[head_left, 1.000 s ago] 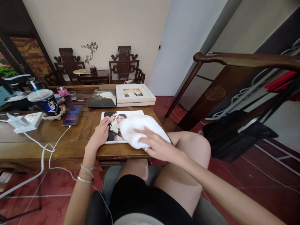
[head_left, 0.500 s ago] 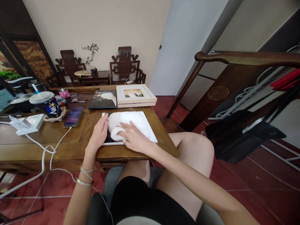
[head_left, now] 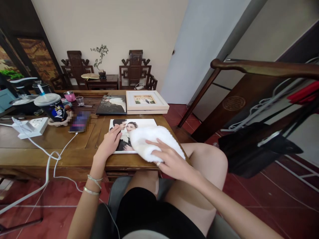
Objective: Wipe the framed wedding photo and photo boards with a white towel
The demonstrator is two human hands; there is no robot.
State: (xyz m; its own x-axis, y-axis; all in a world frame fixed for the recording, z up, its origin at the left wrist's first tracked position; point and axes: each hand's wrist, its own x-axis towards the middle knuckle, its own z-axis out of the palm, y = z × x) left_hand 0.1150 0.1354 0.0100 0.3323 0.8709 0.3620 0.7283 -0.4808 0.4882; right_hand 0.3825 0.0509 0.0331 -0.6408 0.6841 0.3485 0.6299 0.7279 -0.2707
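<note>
A photo panel (head_left: pixel 147 122) showing a couple lies flat near the table's front right corner. My left hand (head_left: pixel 109 141) rests on the panel's left side, fingers stretched out and lying flat. Under my right hand (head_left: pixel 171 162) is a fluffy white cloth (head_left: pixel 141 141), gripped with the fingers pressed into its fold. The cloth covers the panel's lower right part and reaches over its right edge. That corner of the picture is hidden beneath it.
Behind the panel lie a dark photo album (head_left: pixel 112 104) and a white framed picture box (head_left: pixel 147 108). To the left are a lidded drink cup (head_left: pixel 53 108), a blurred phone (head_left: pixel 79 121), a power strip (head_left: pixel 35 127) and trailing white cables. A wooden chair (head_left: pixel 231 103) stands at right.
My right hand has slid the white cloth to the right and toward me, uncovering the couple in the picture. My left hand stays at the panel's left side.
</note>
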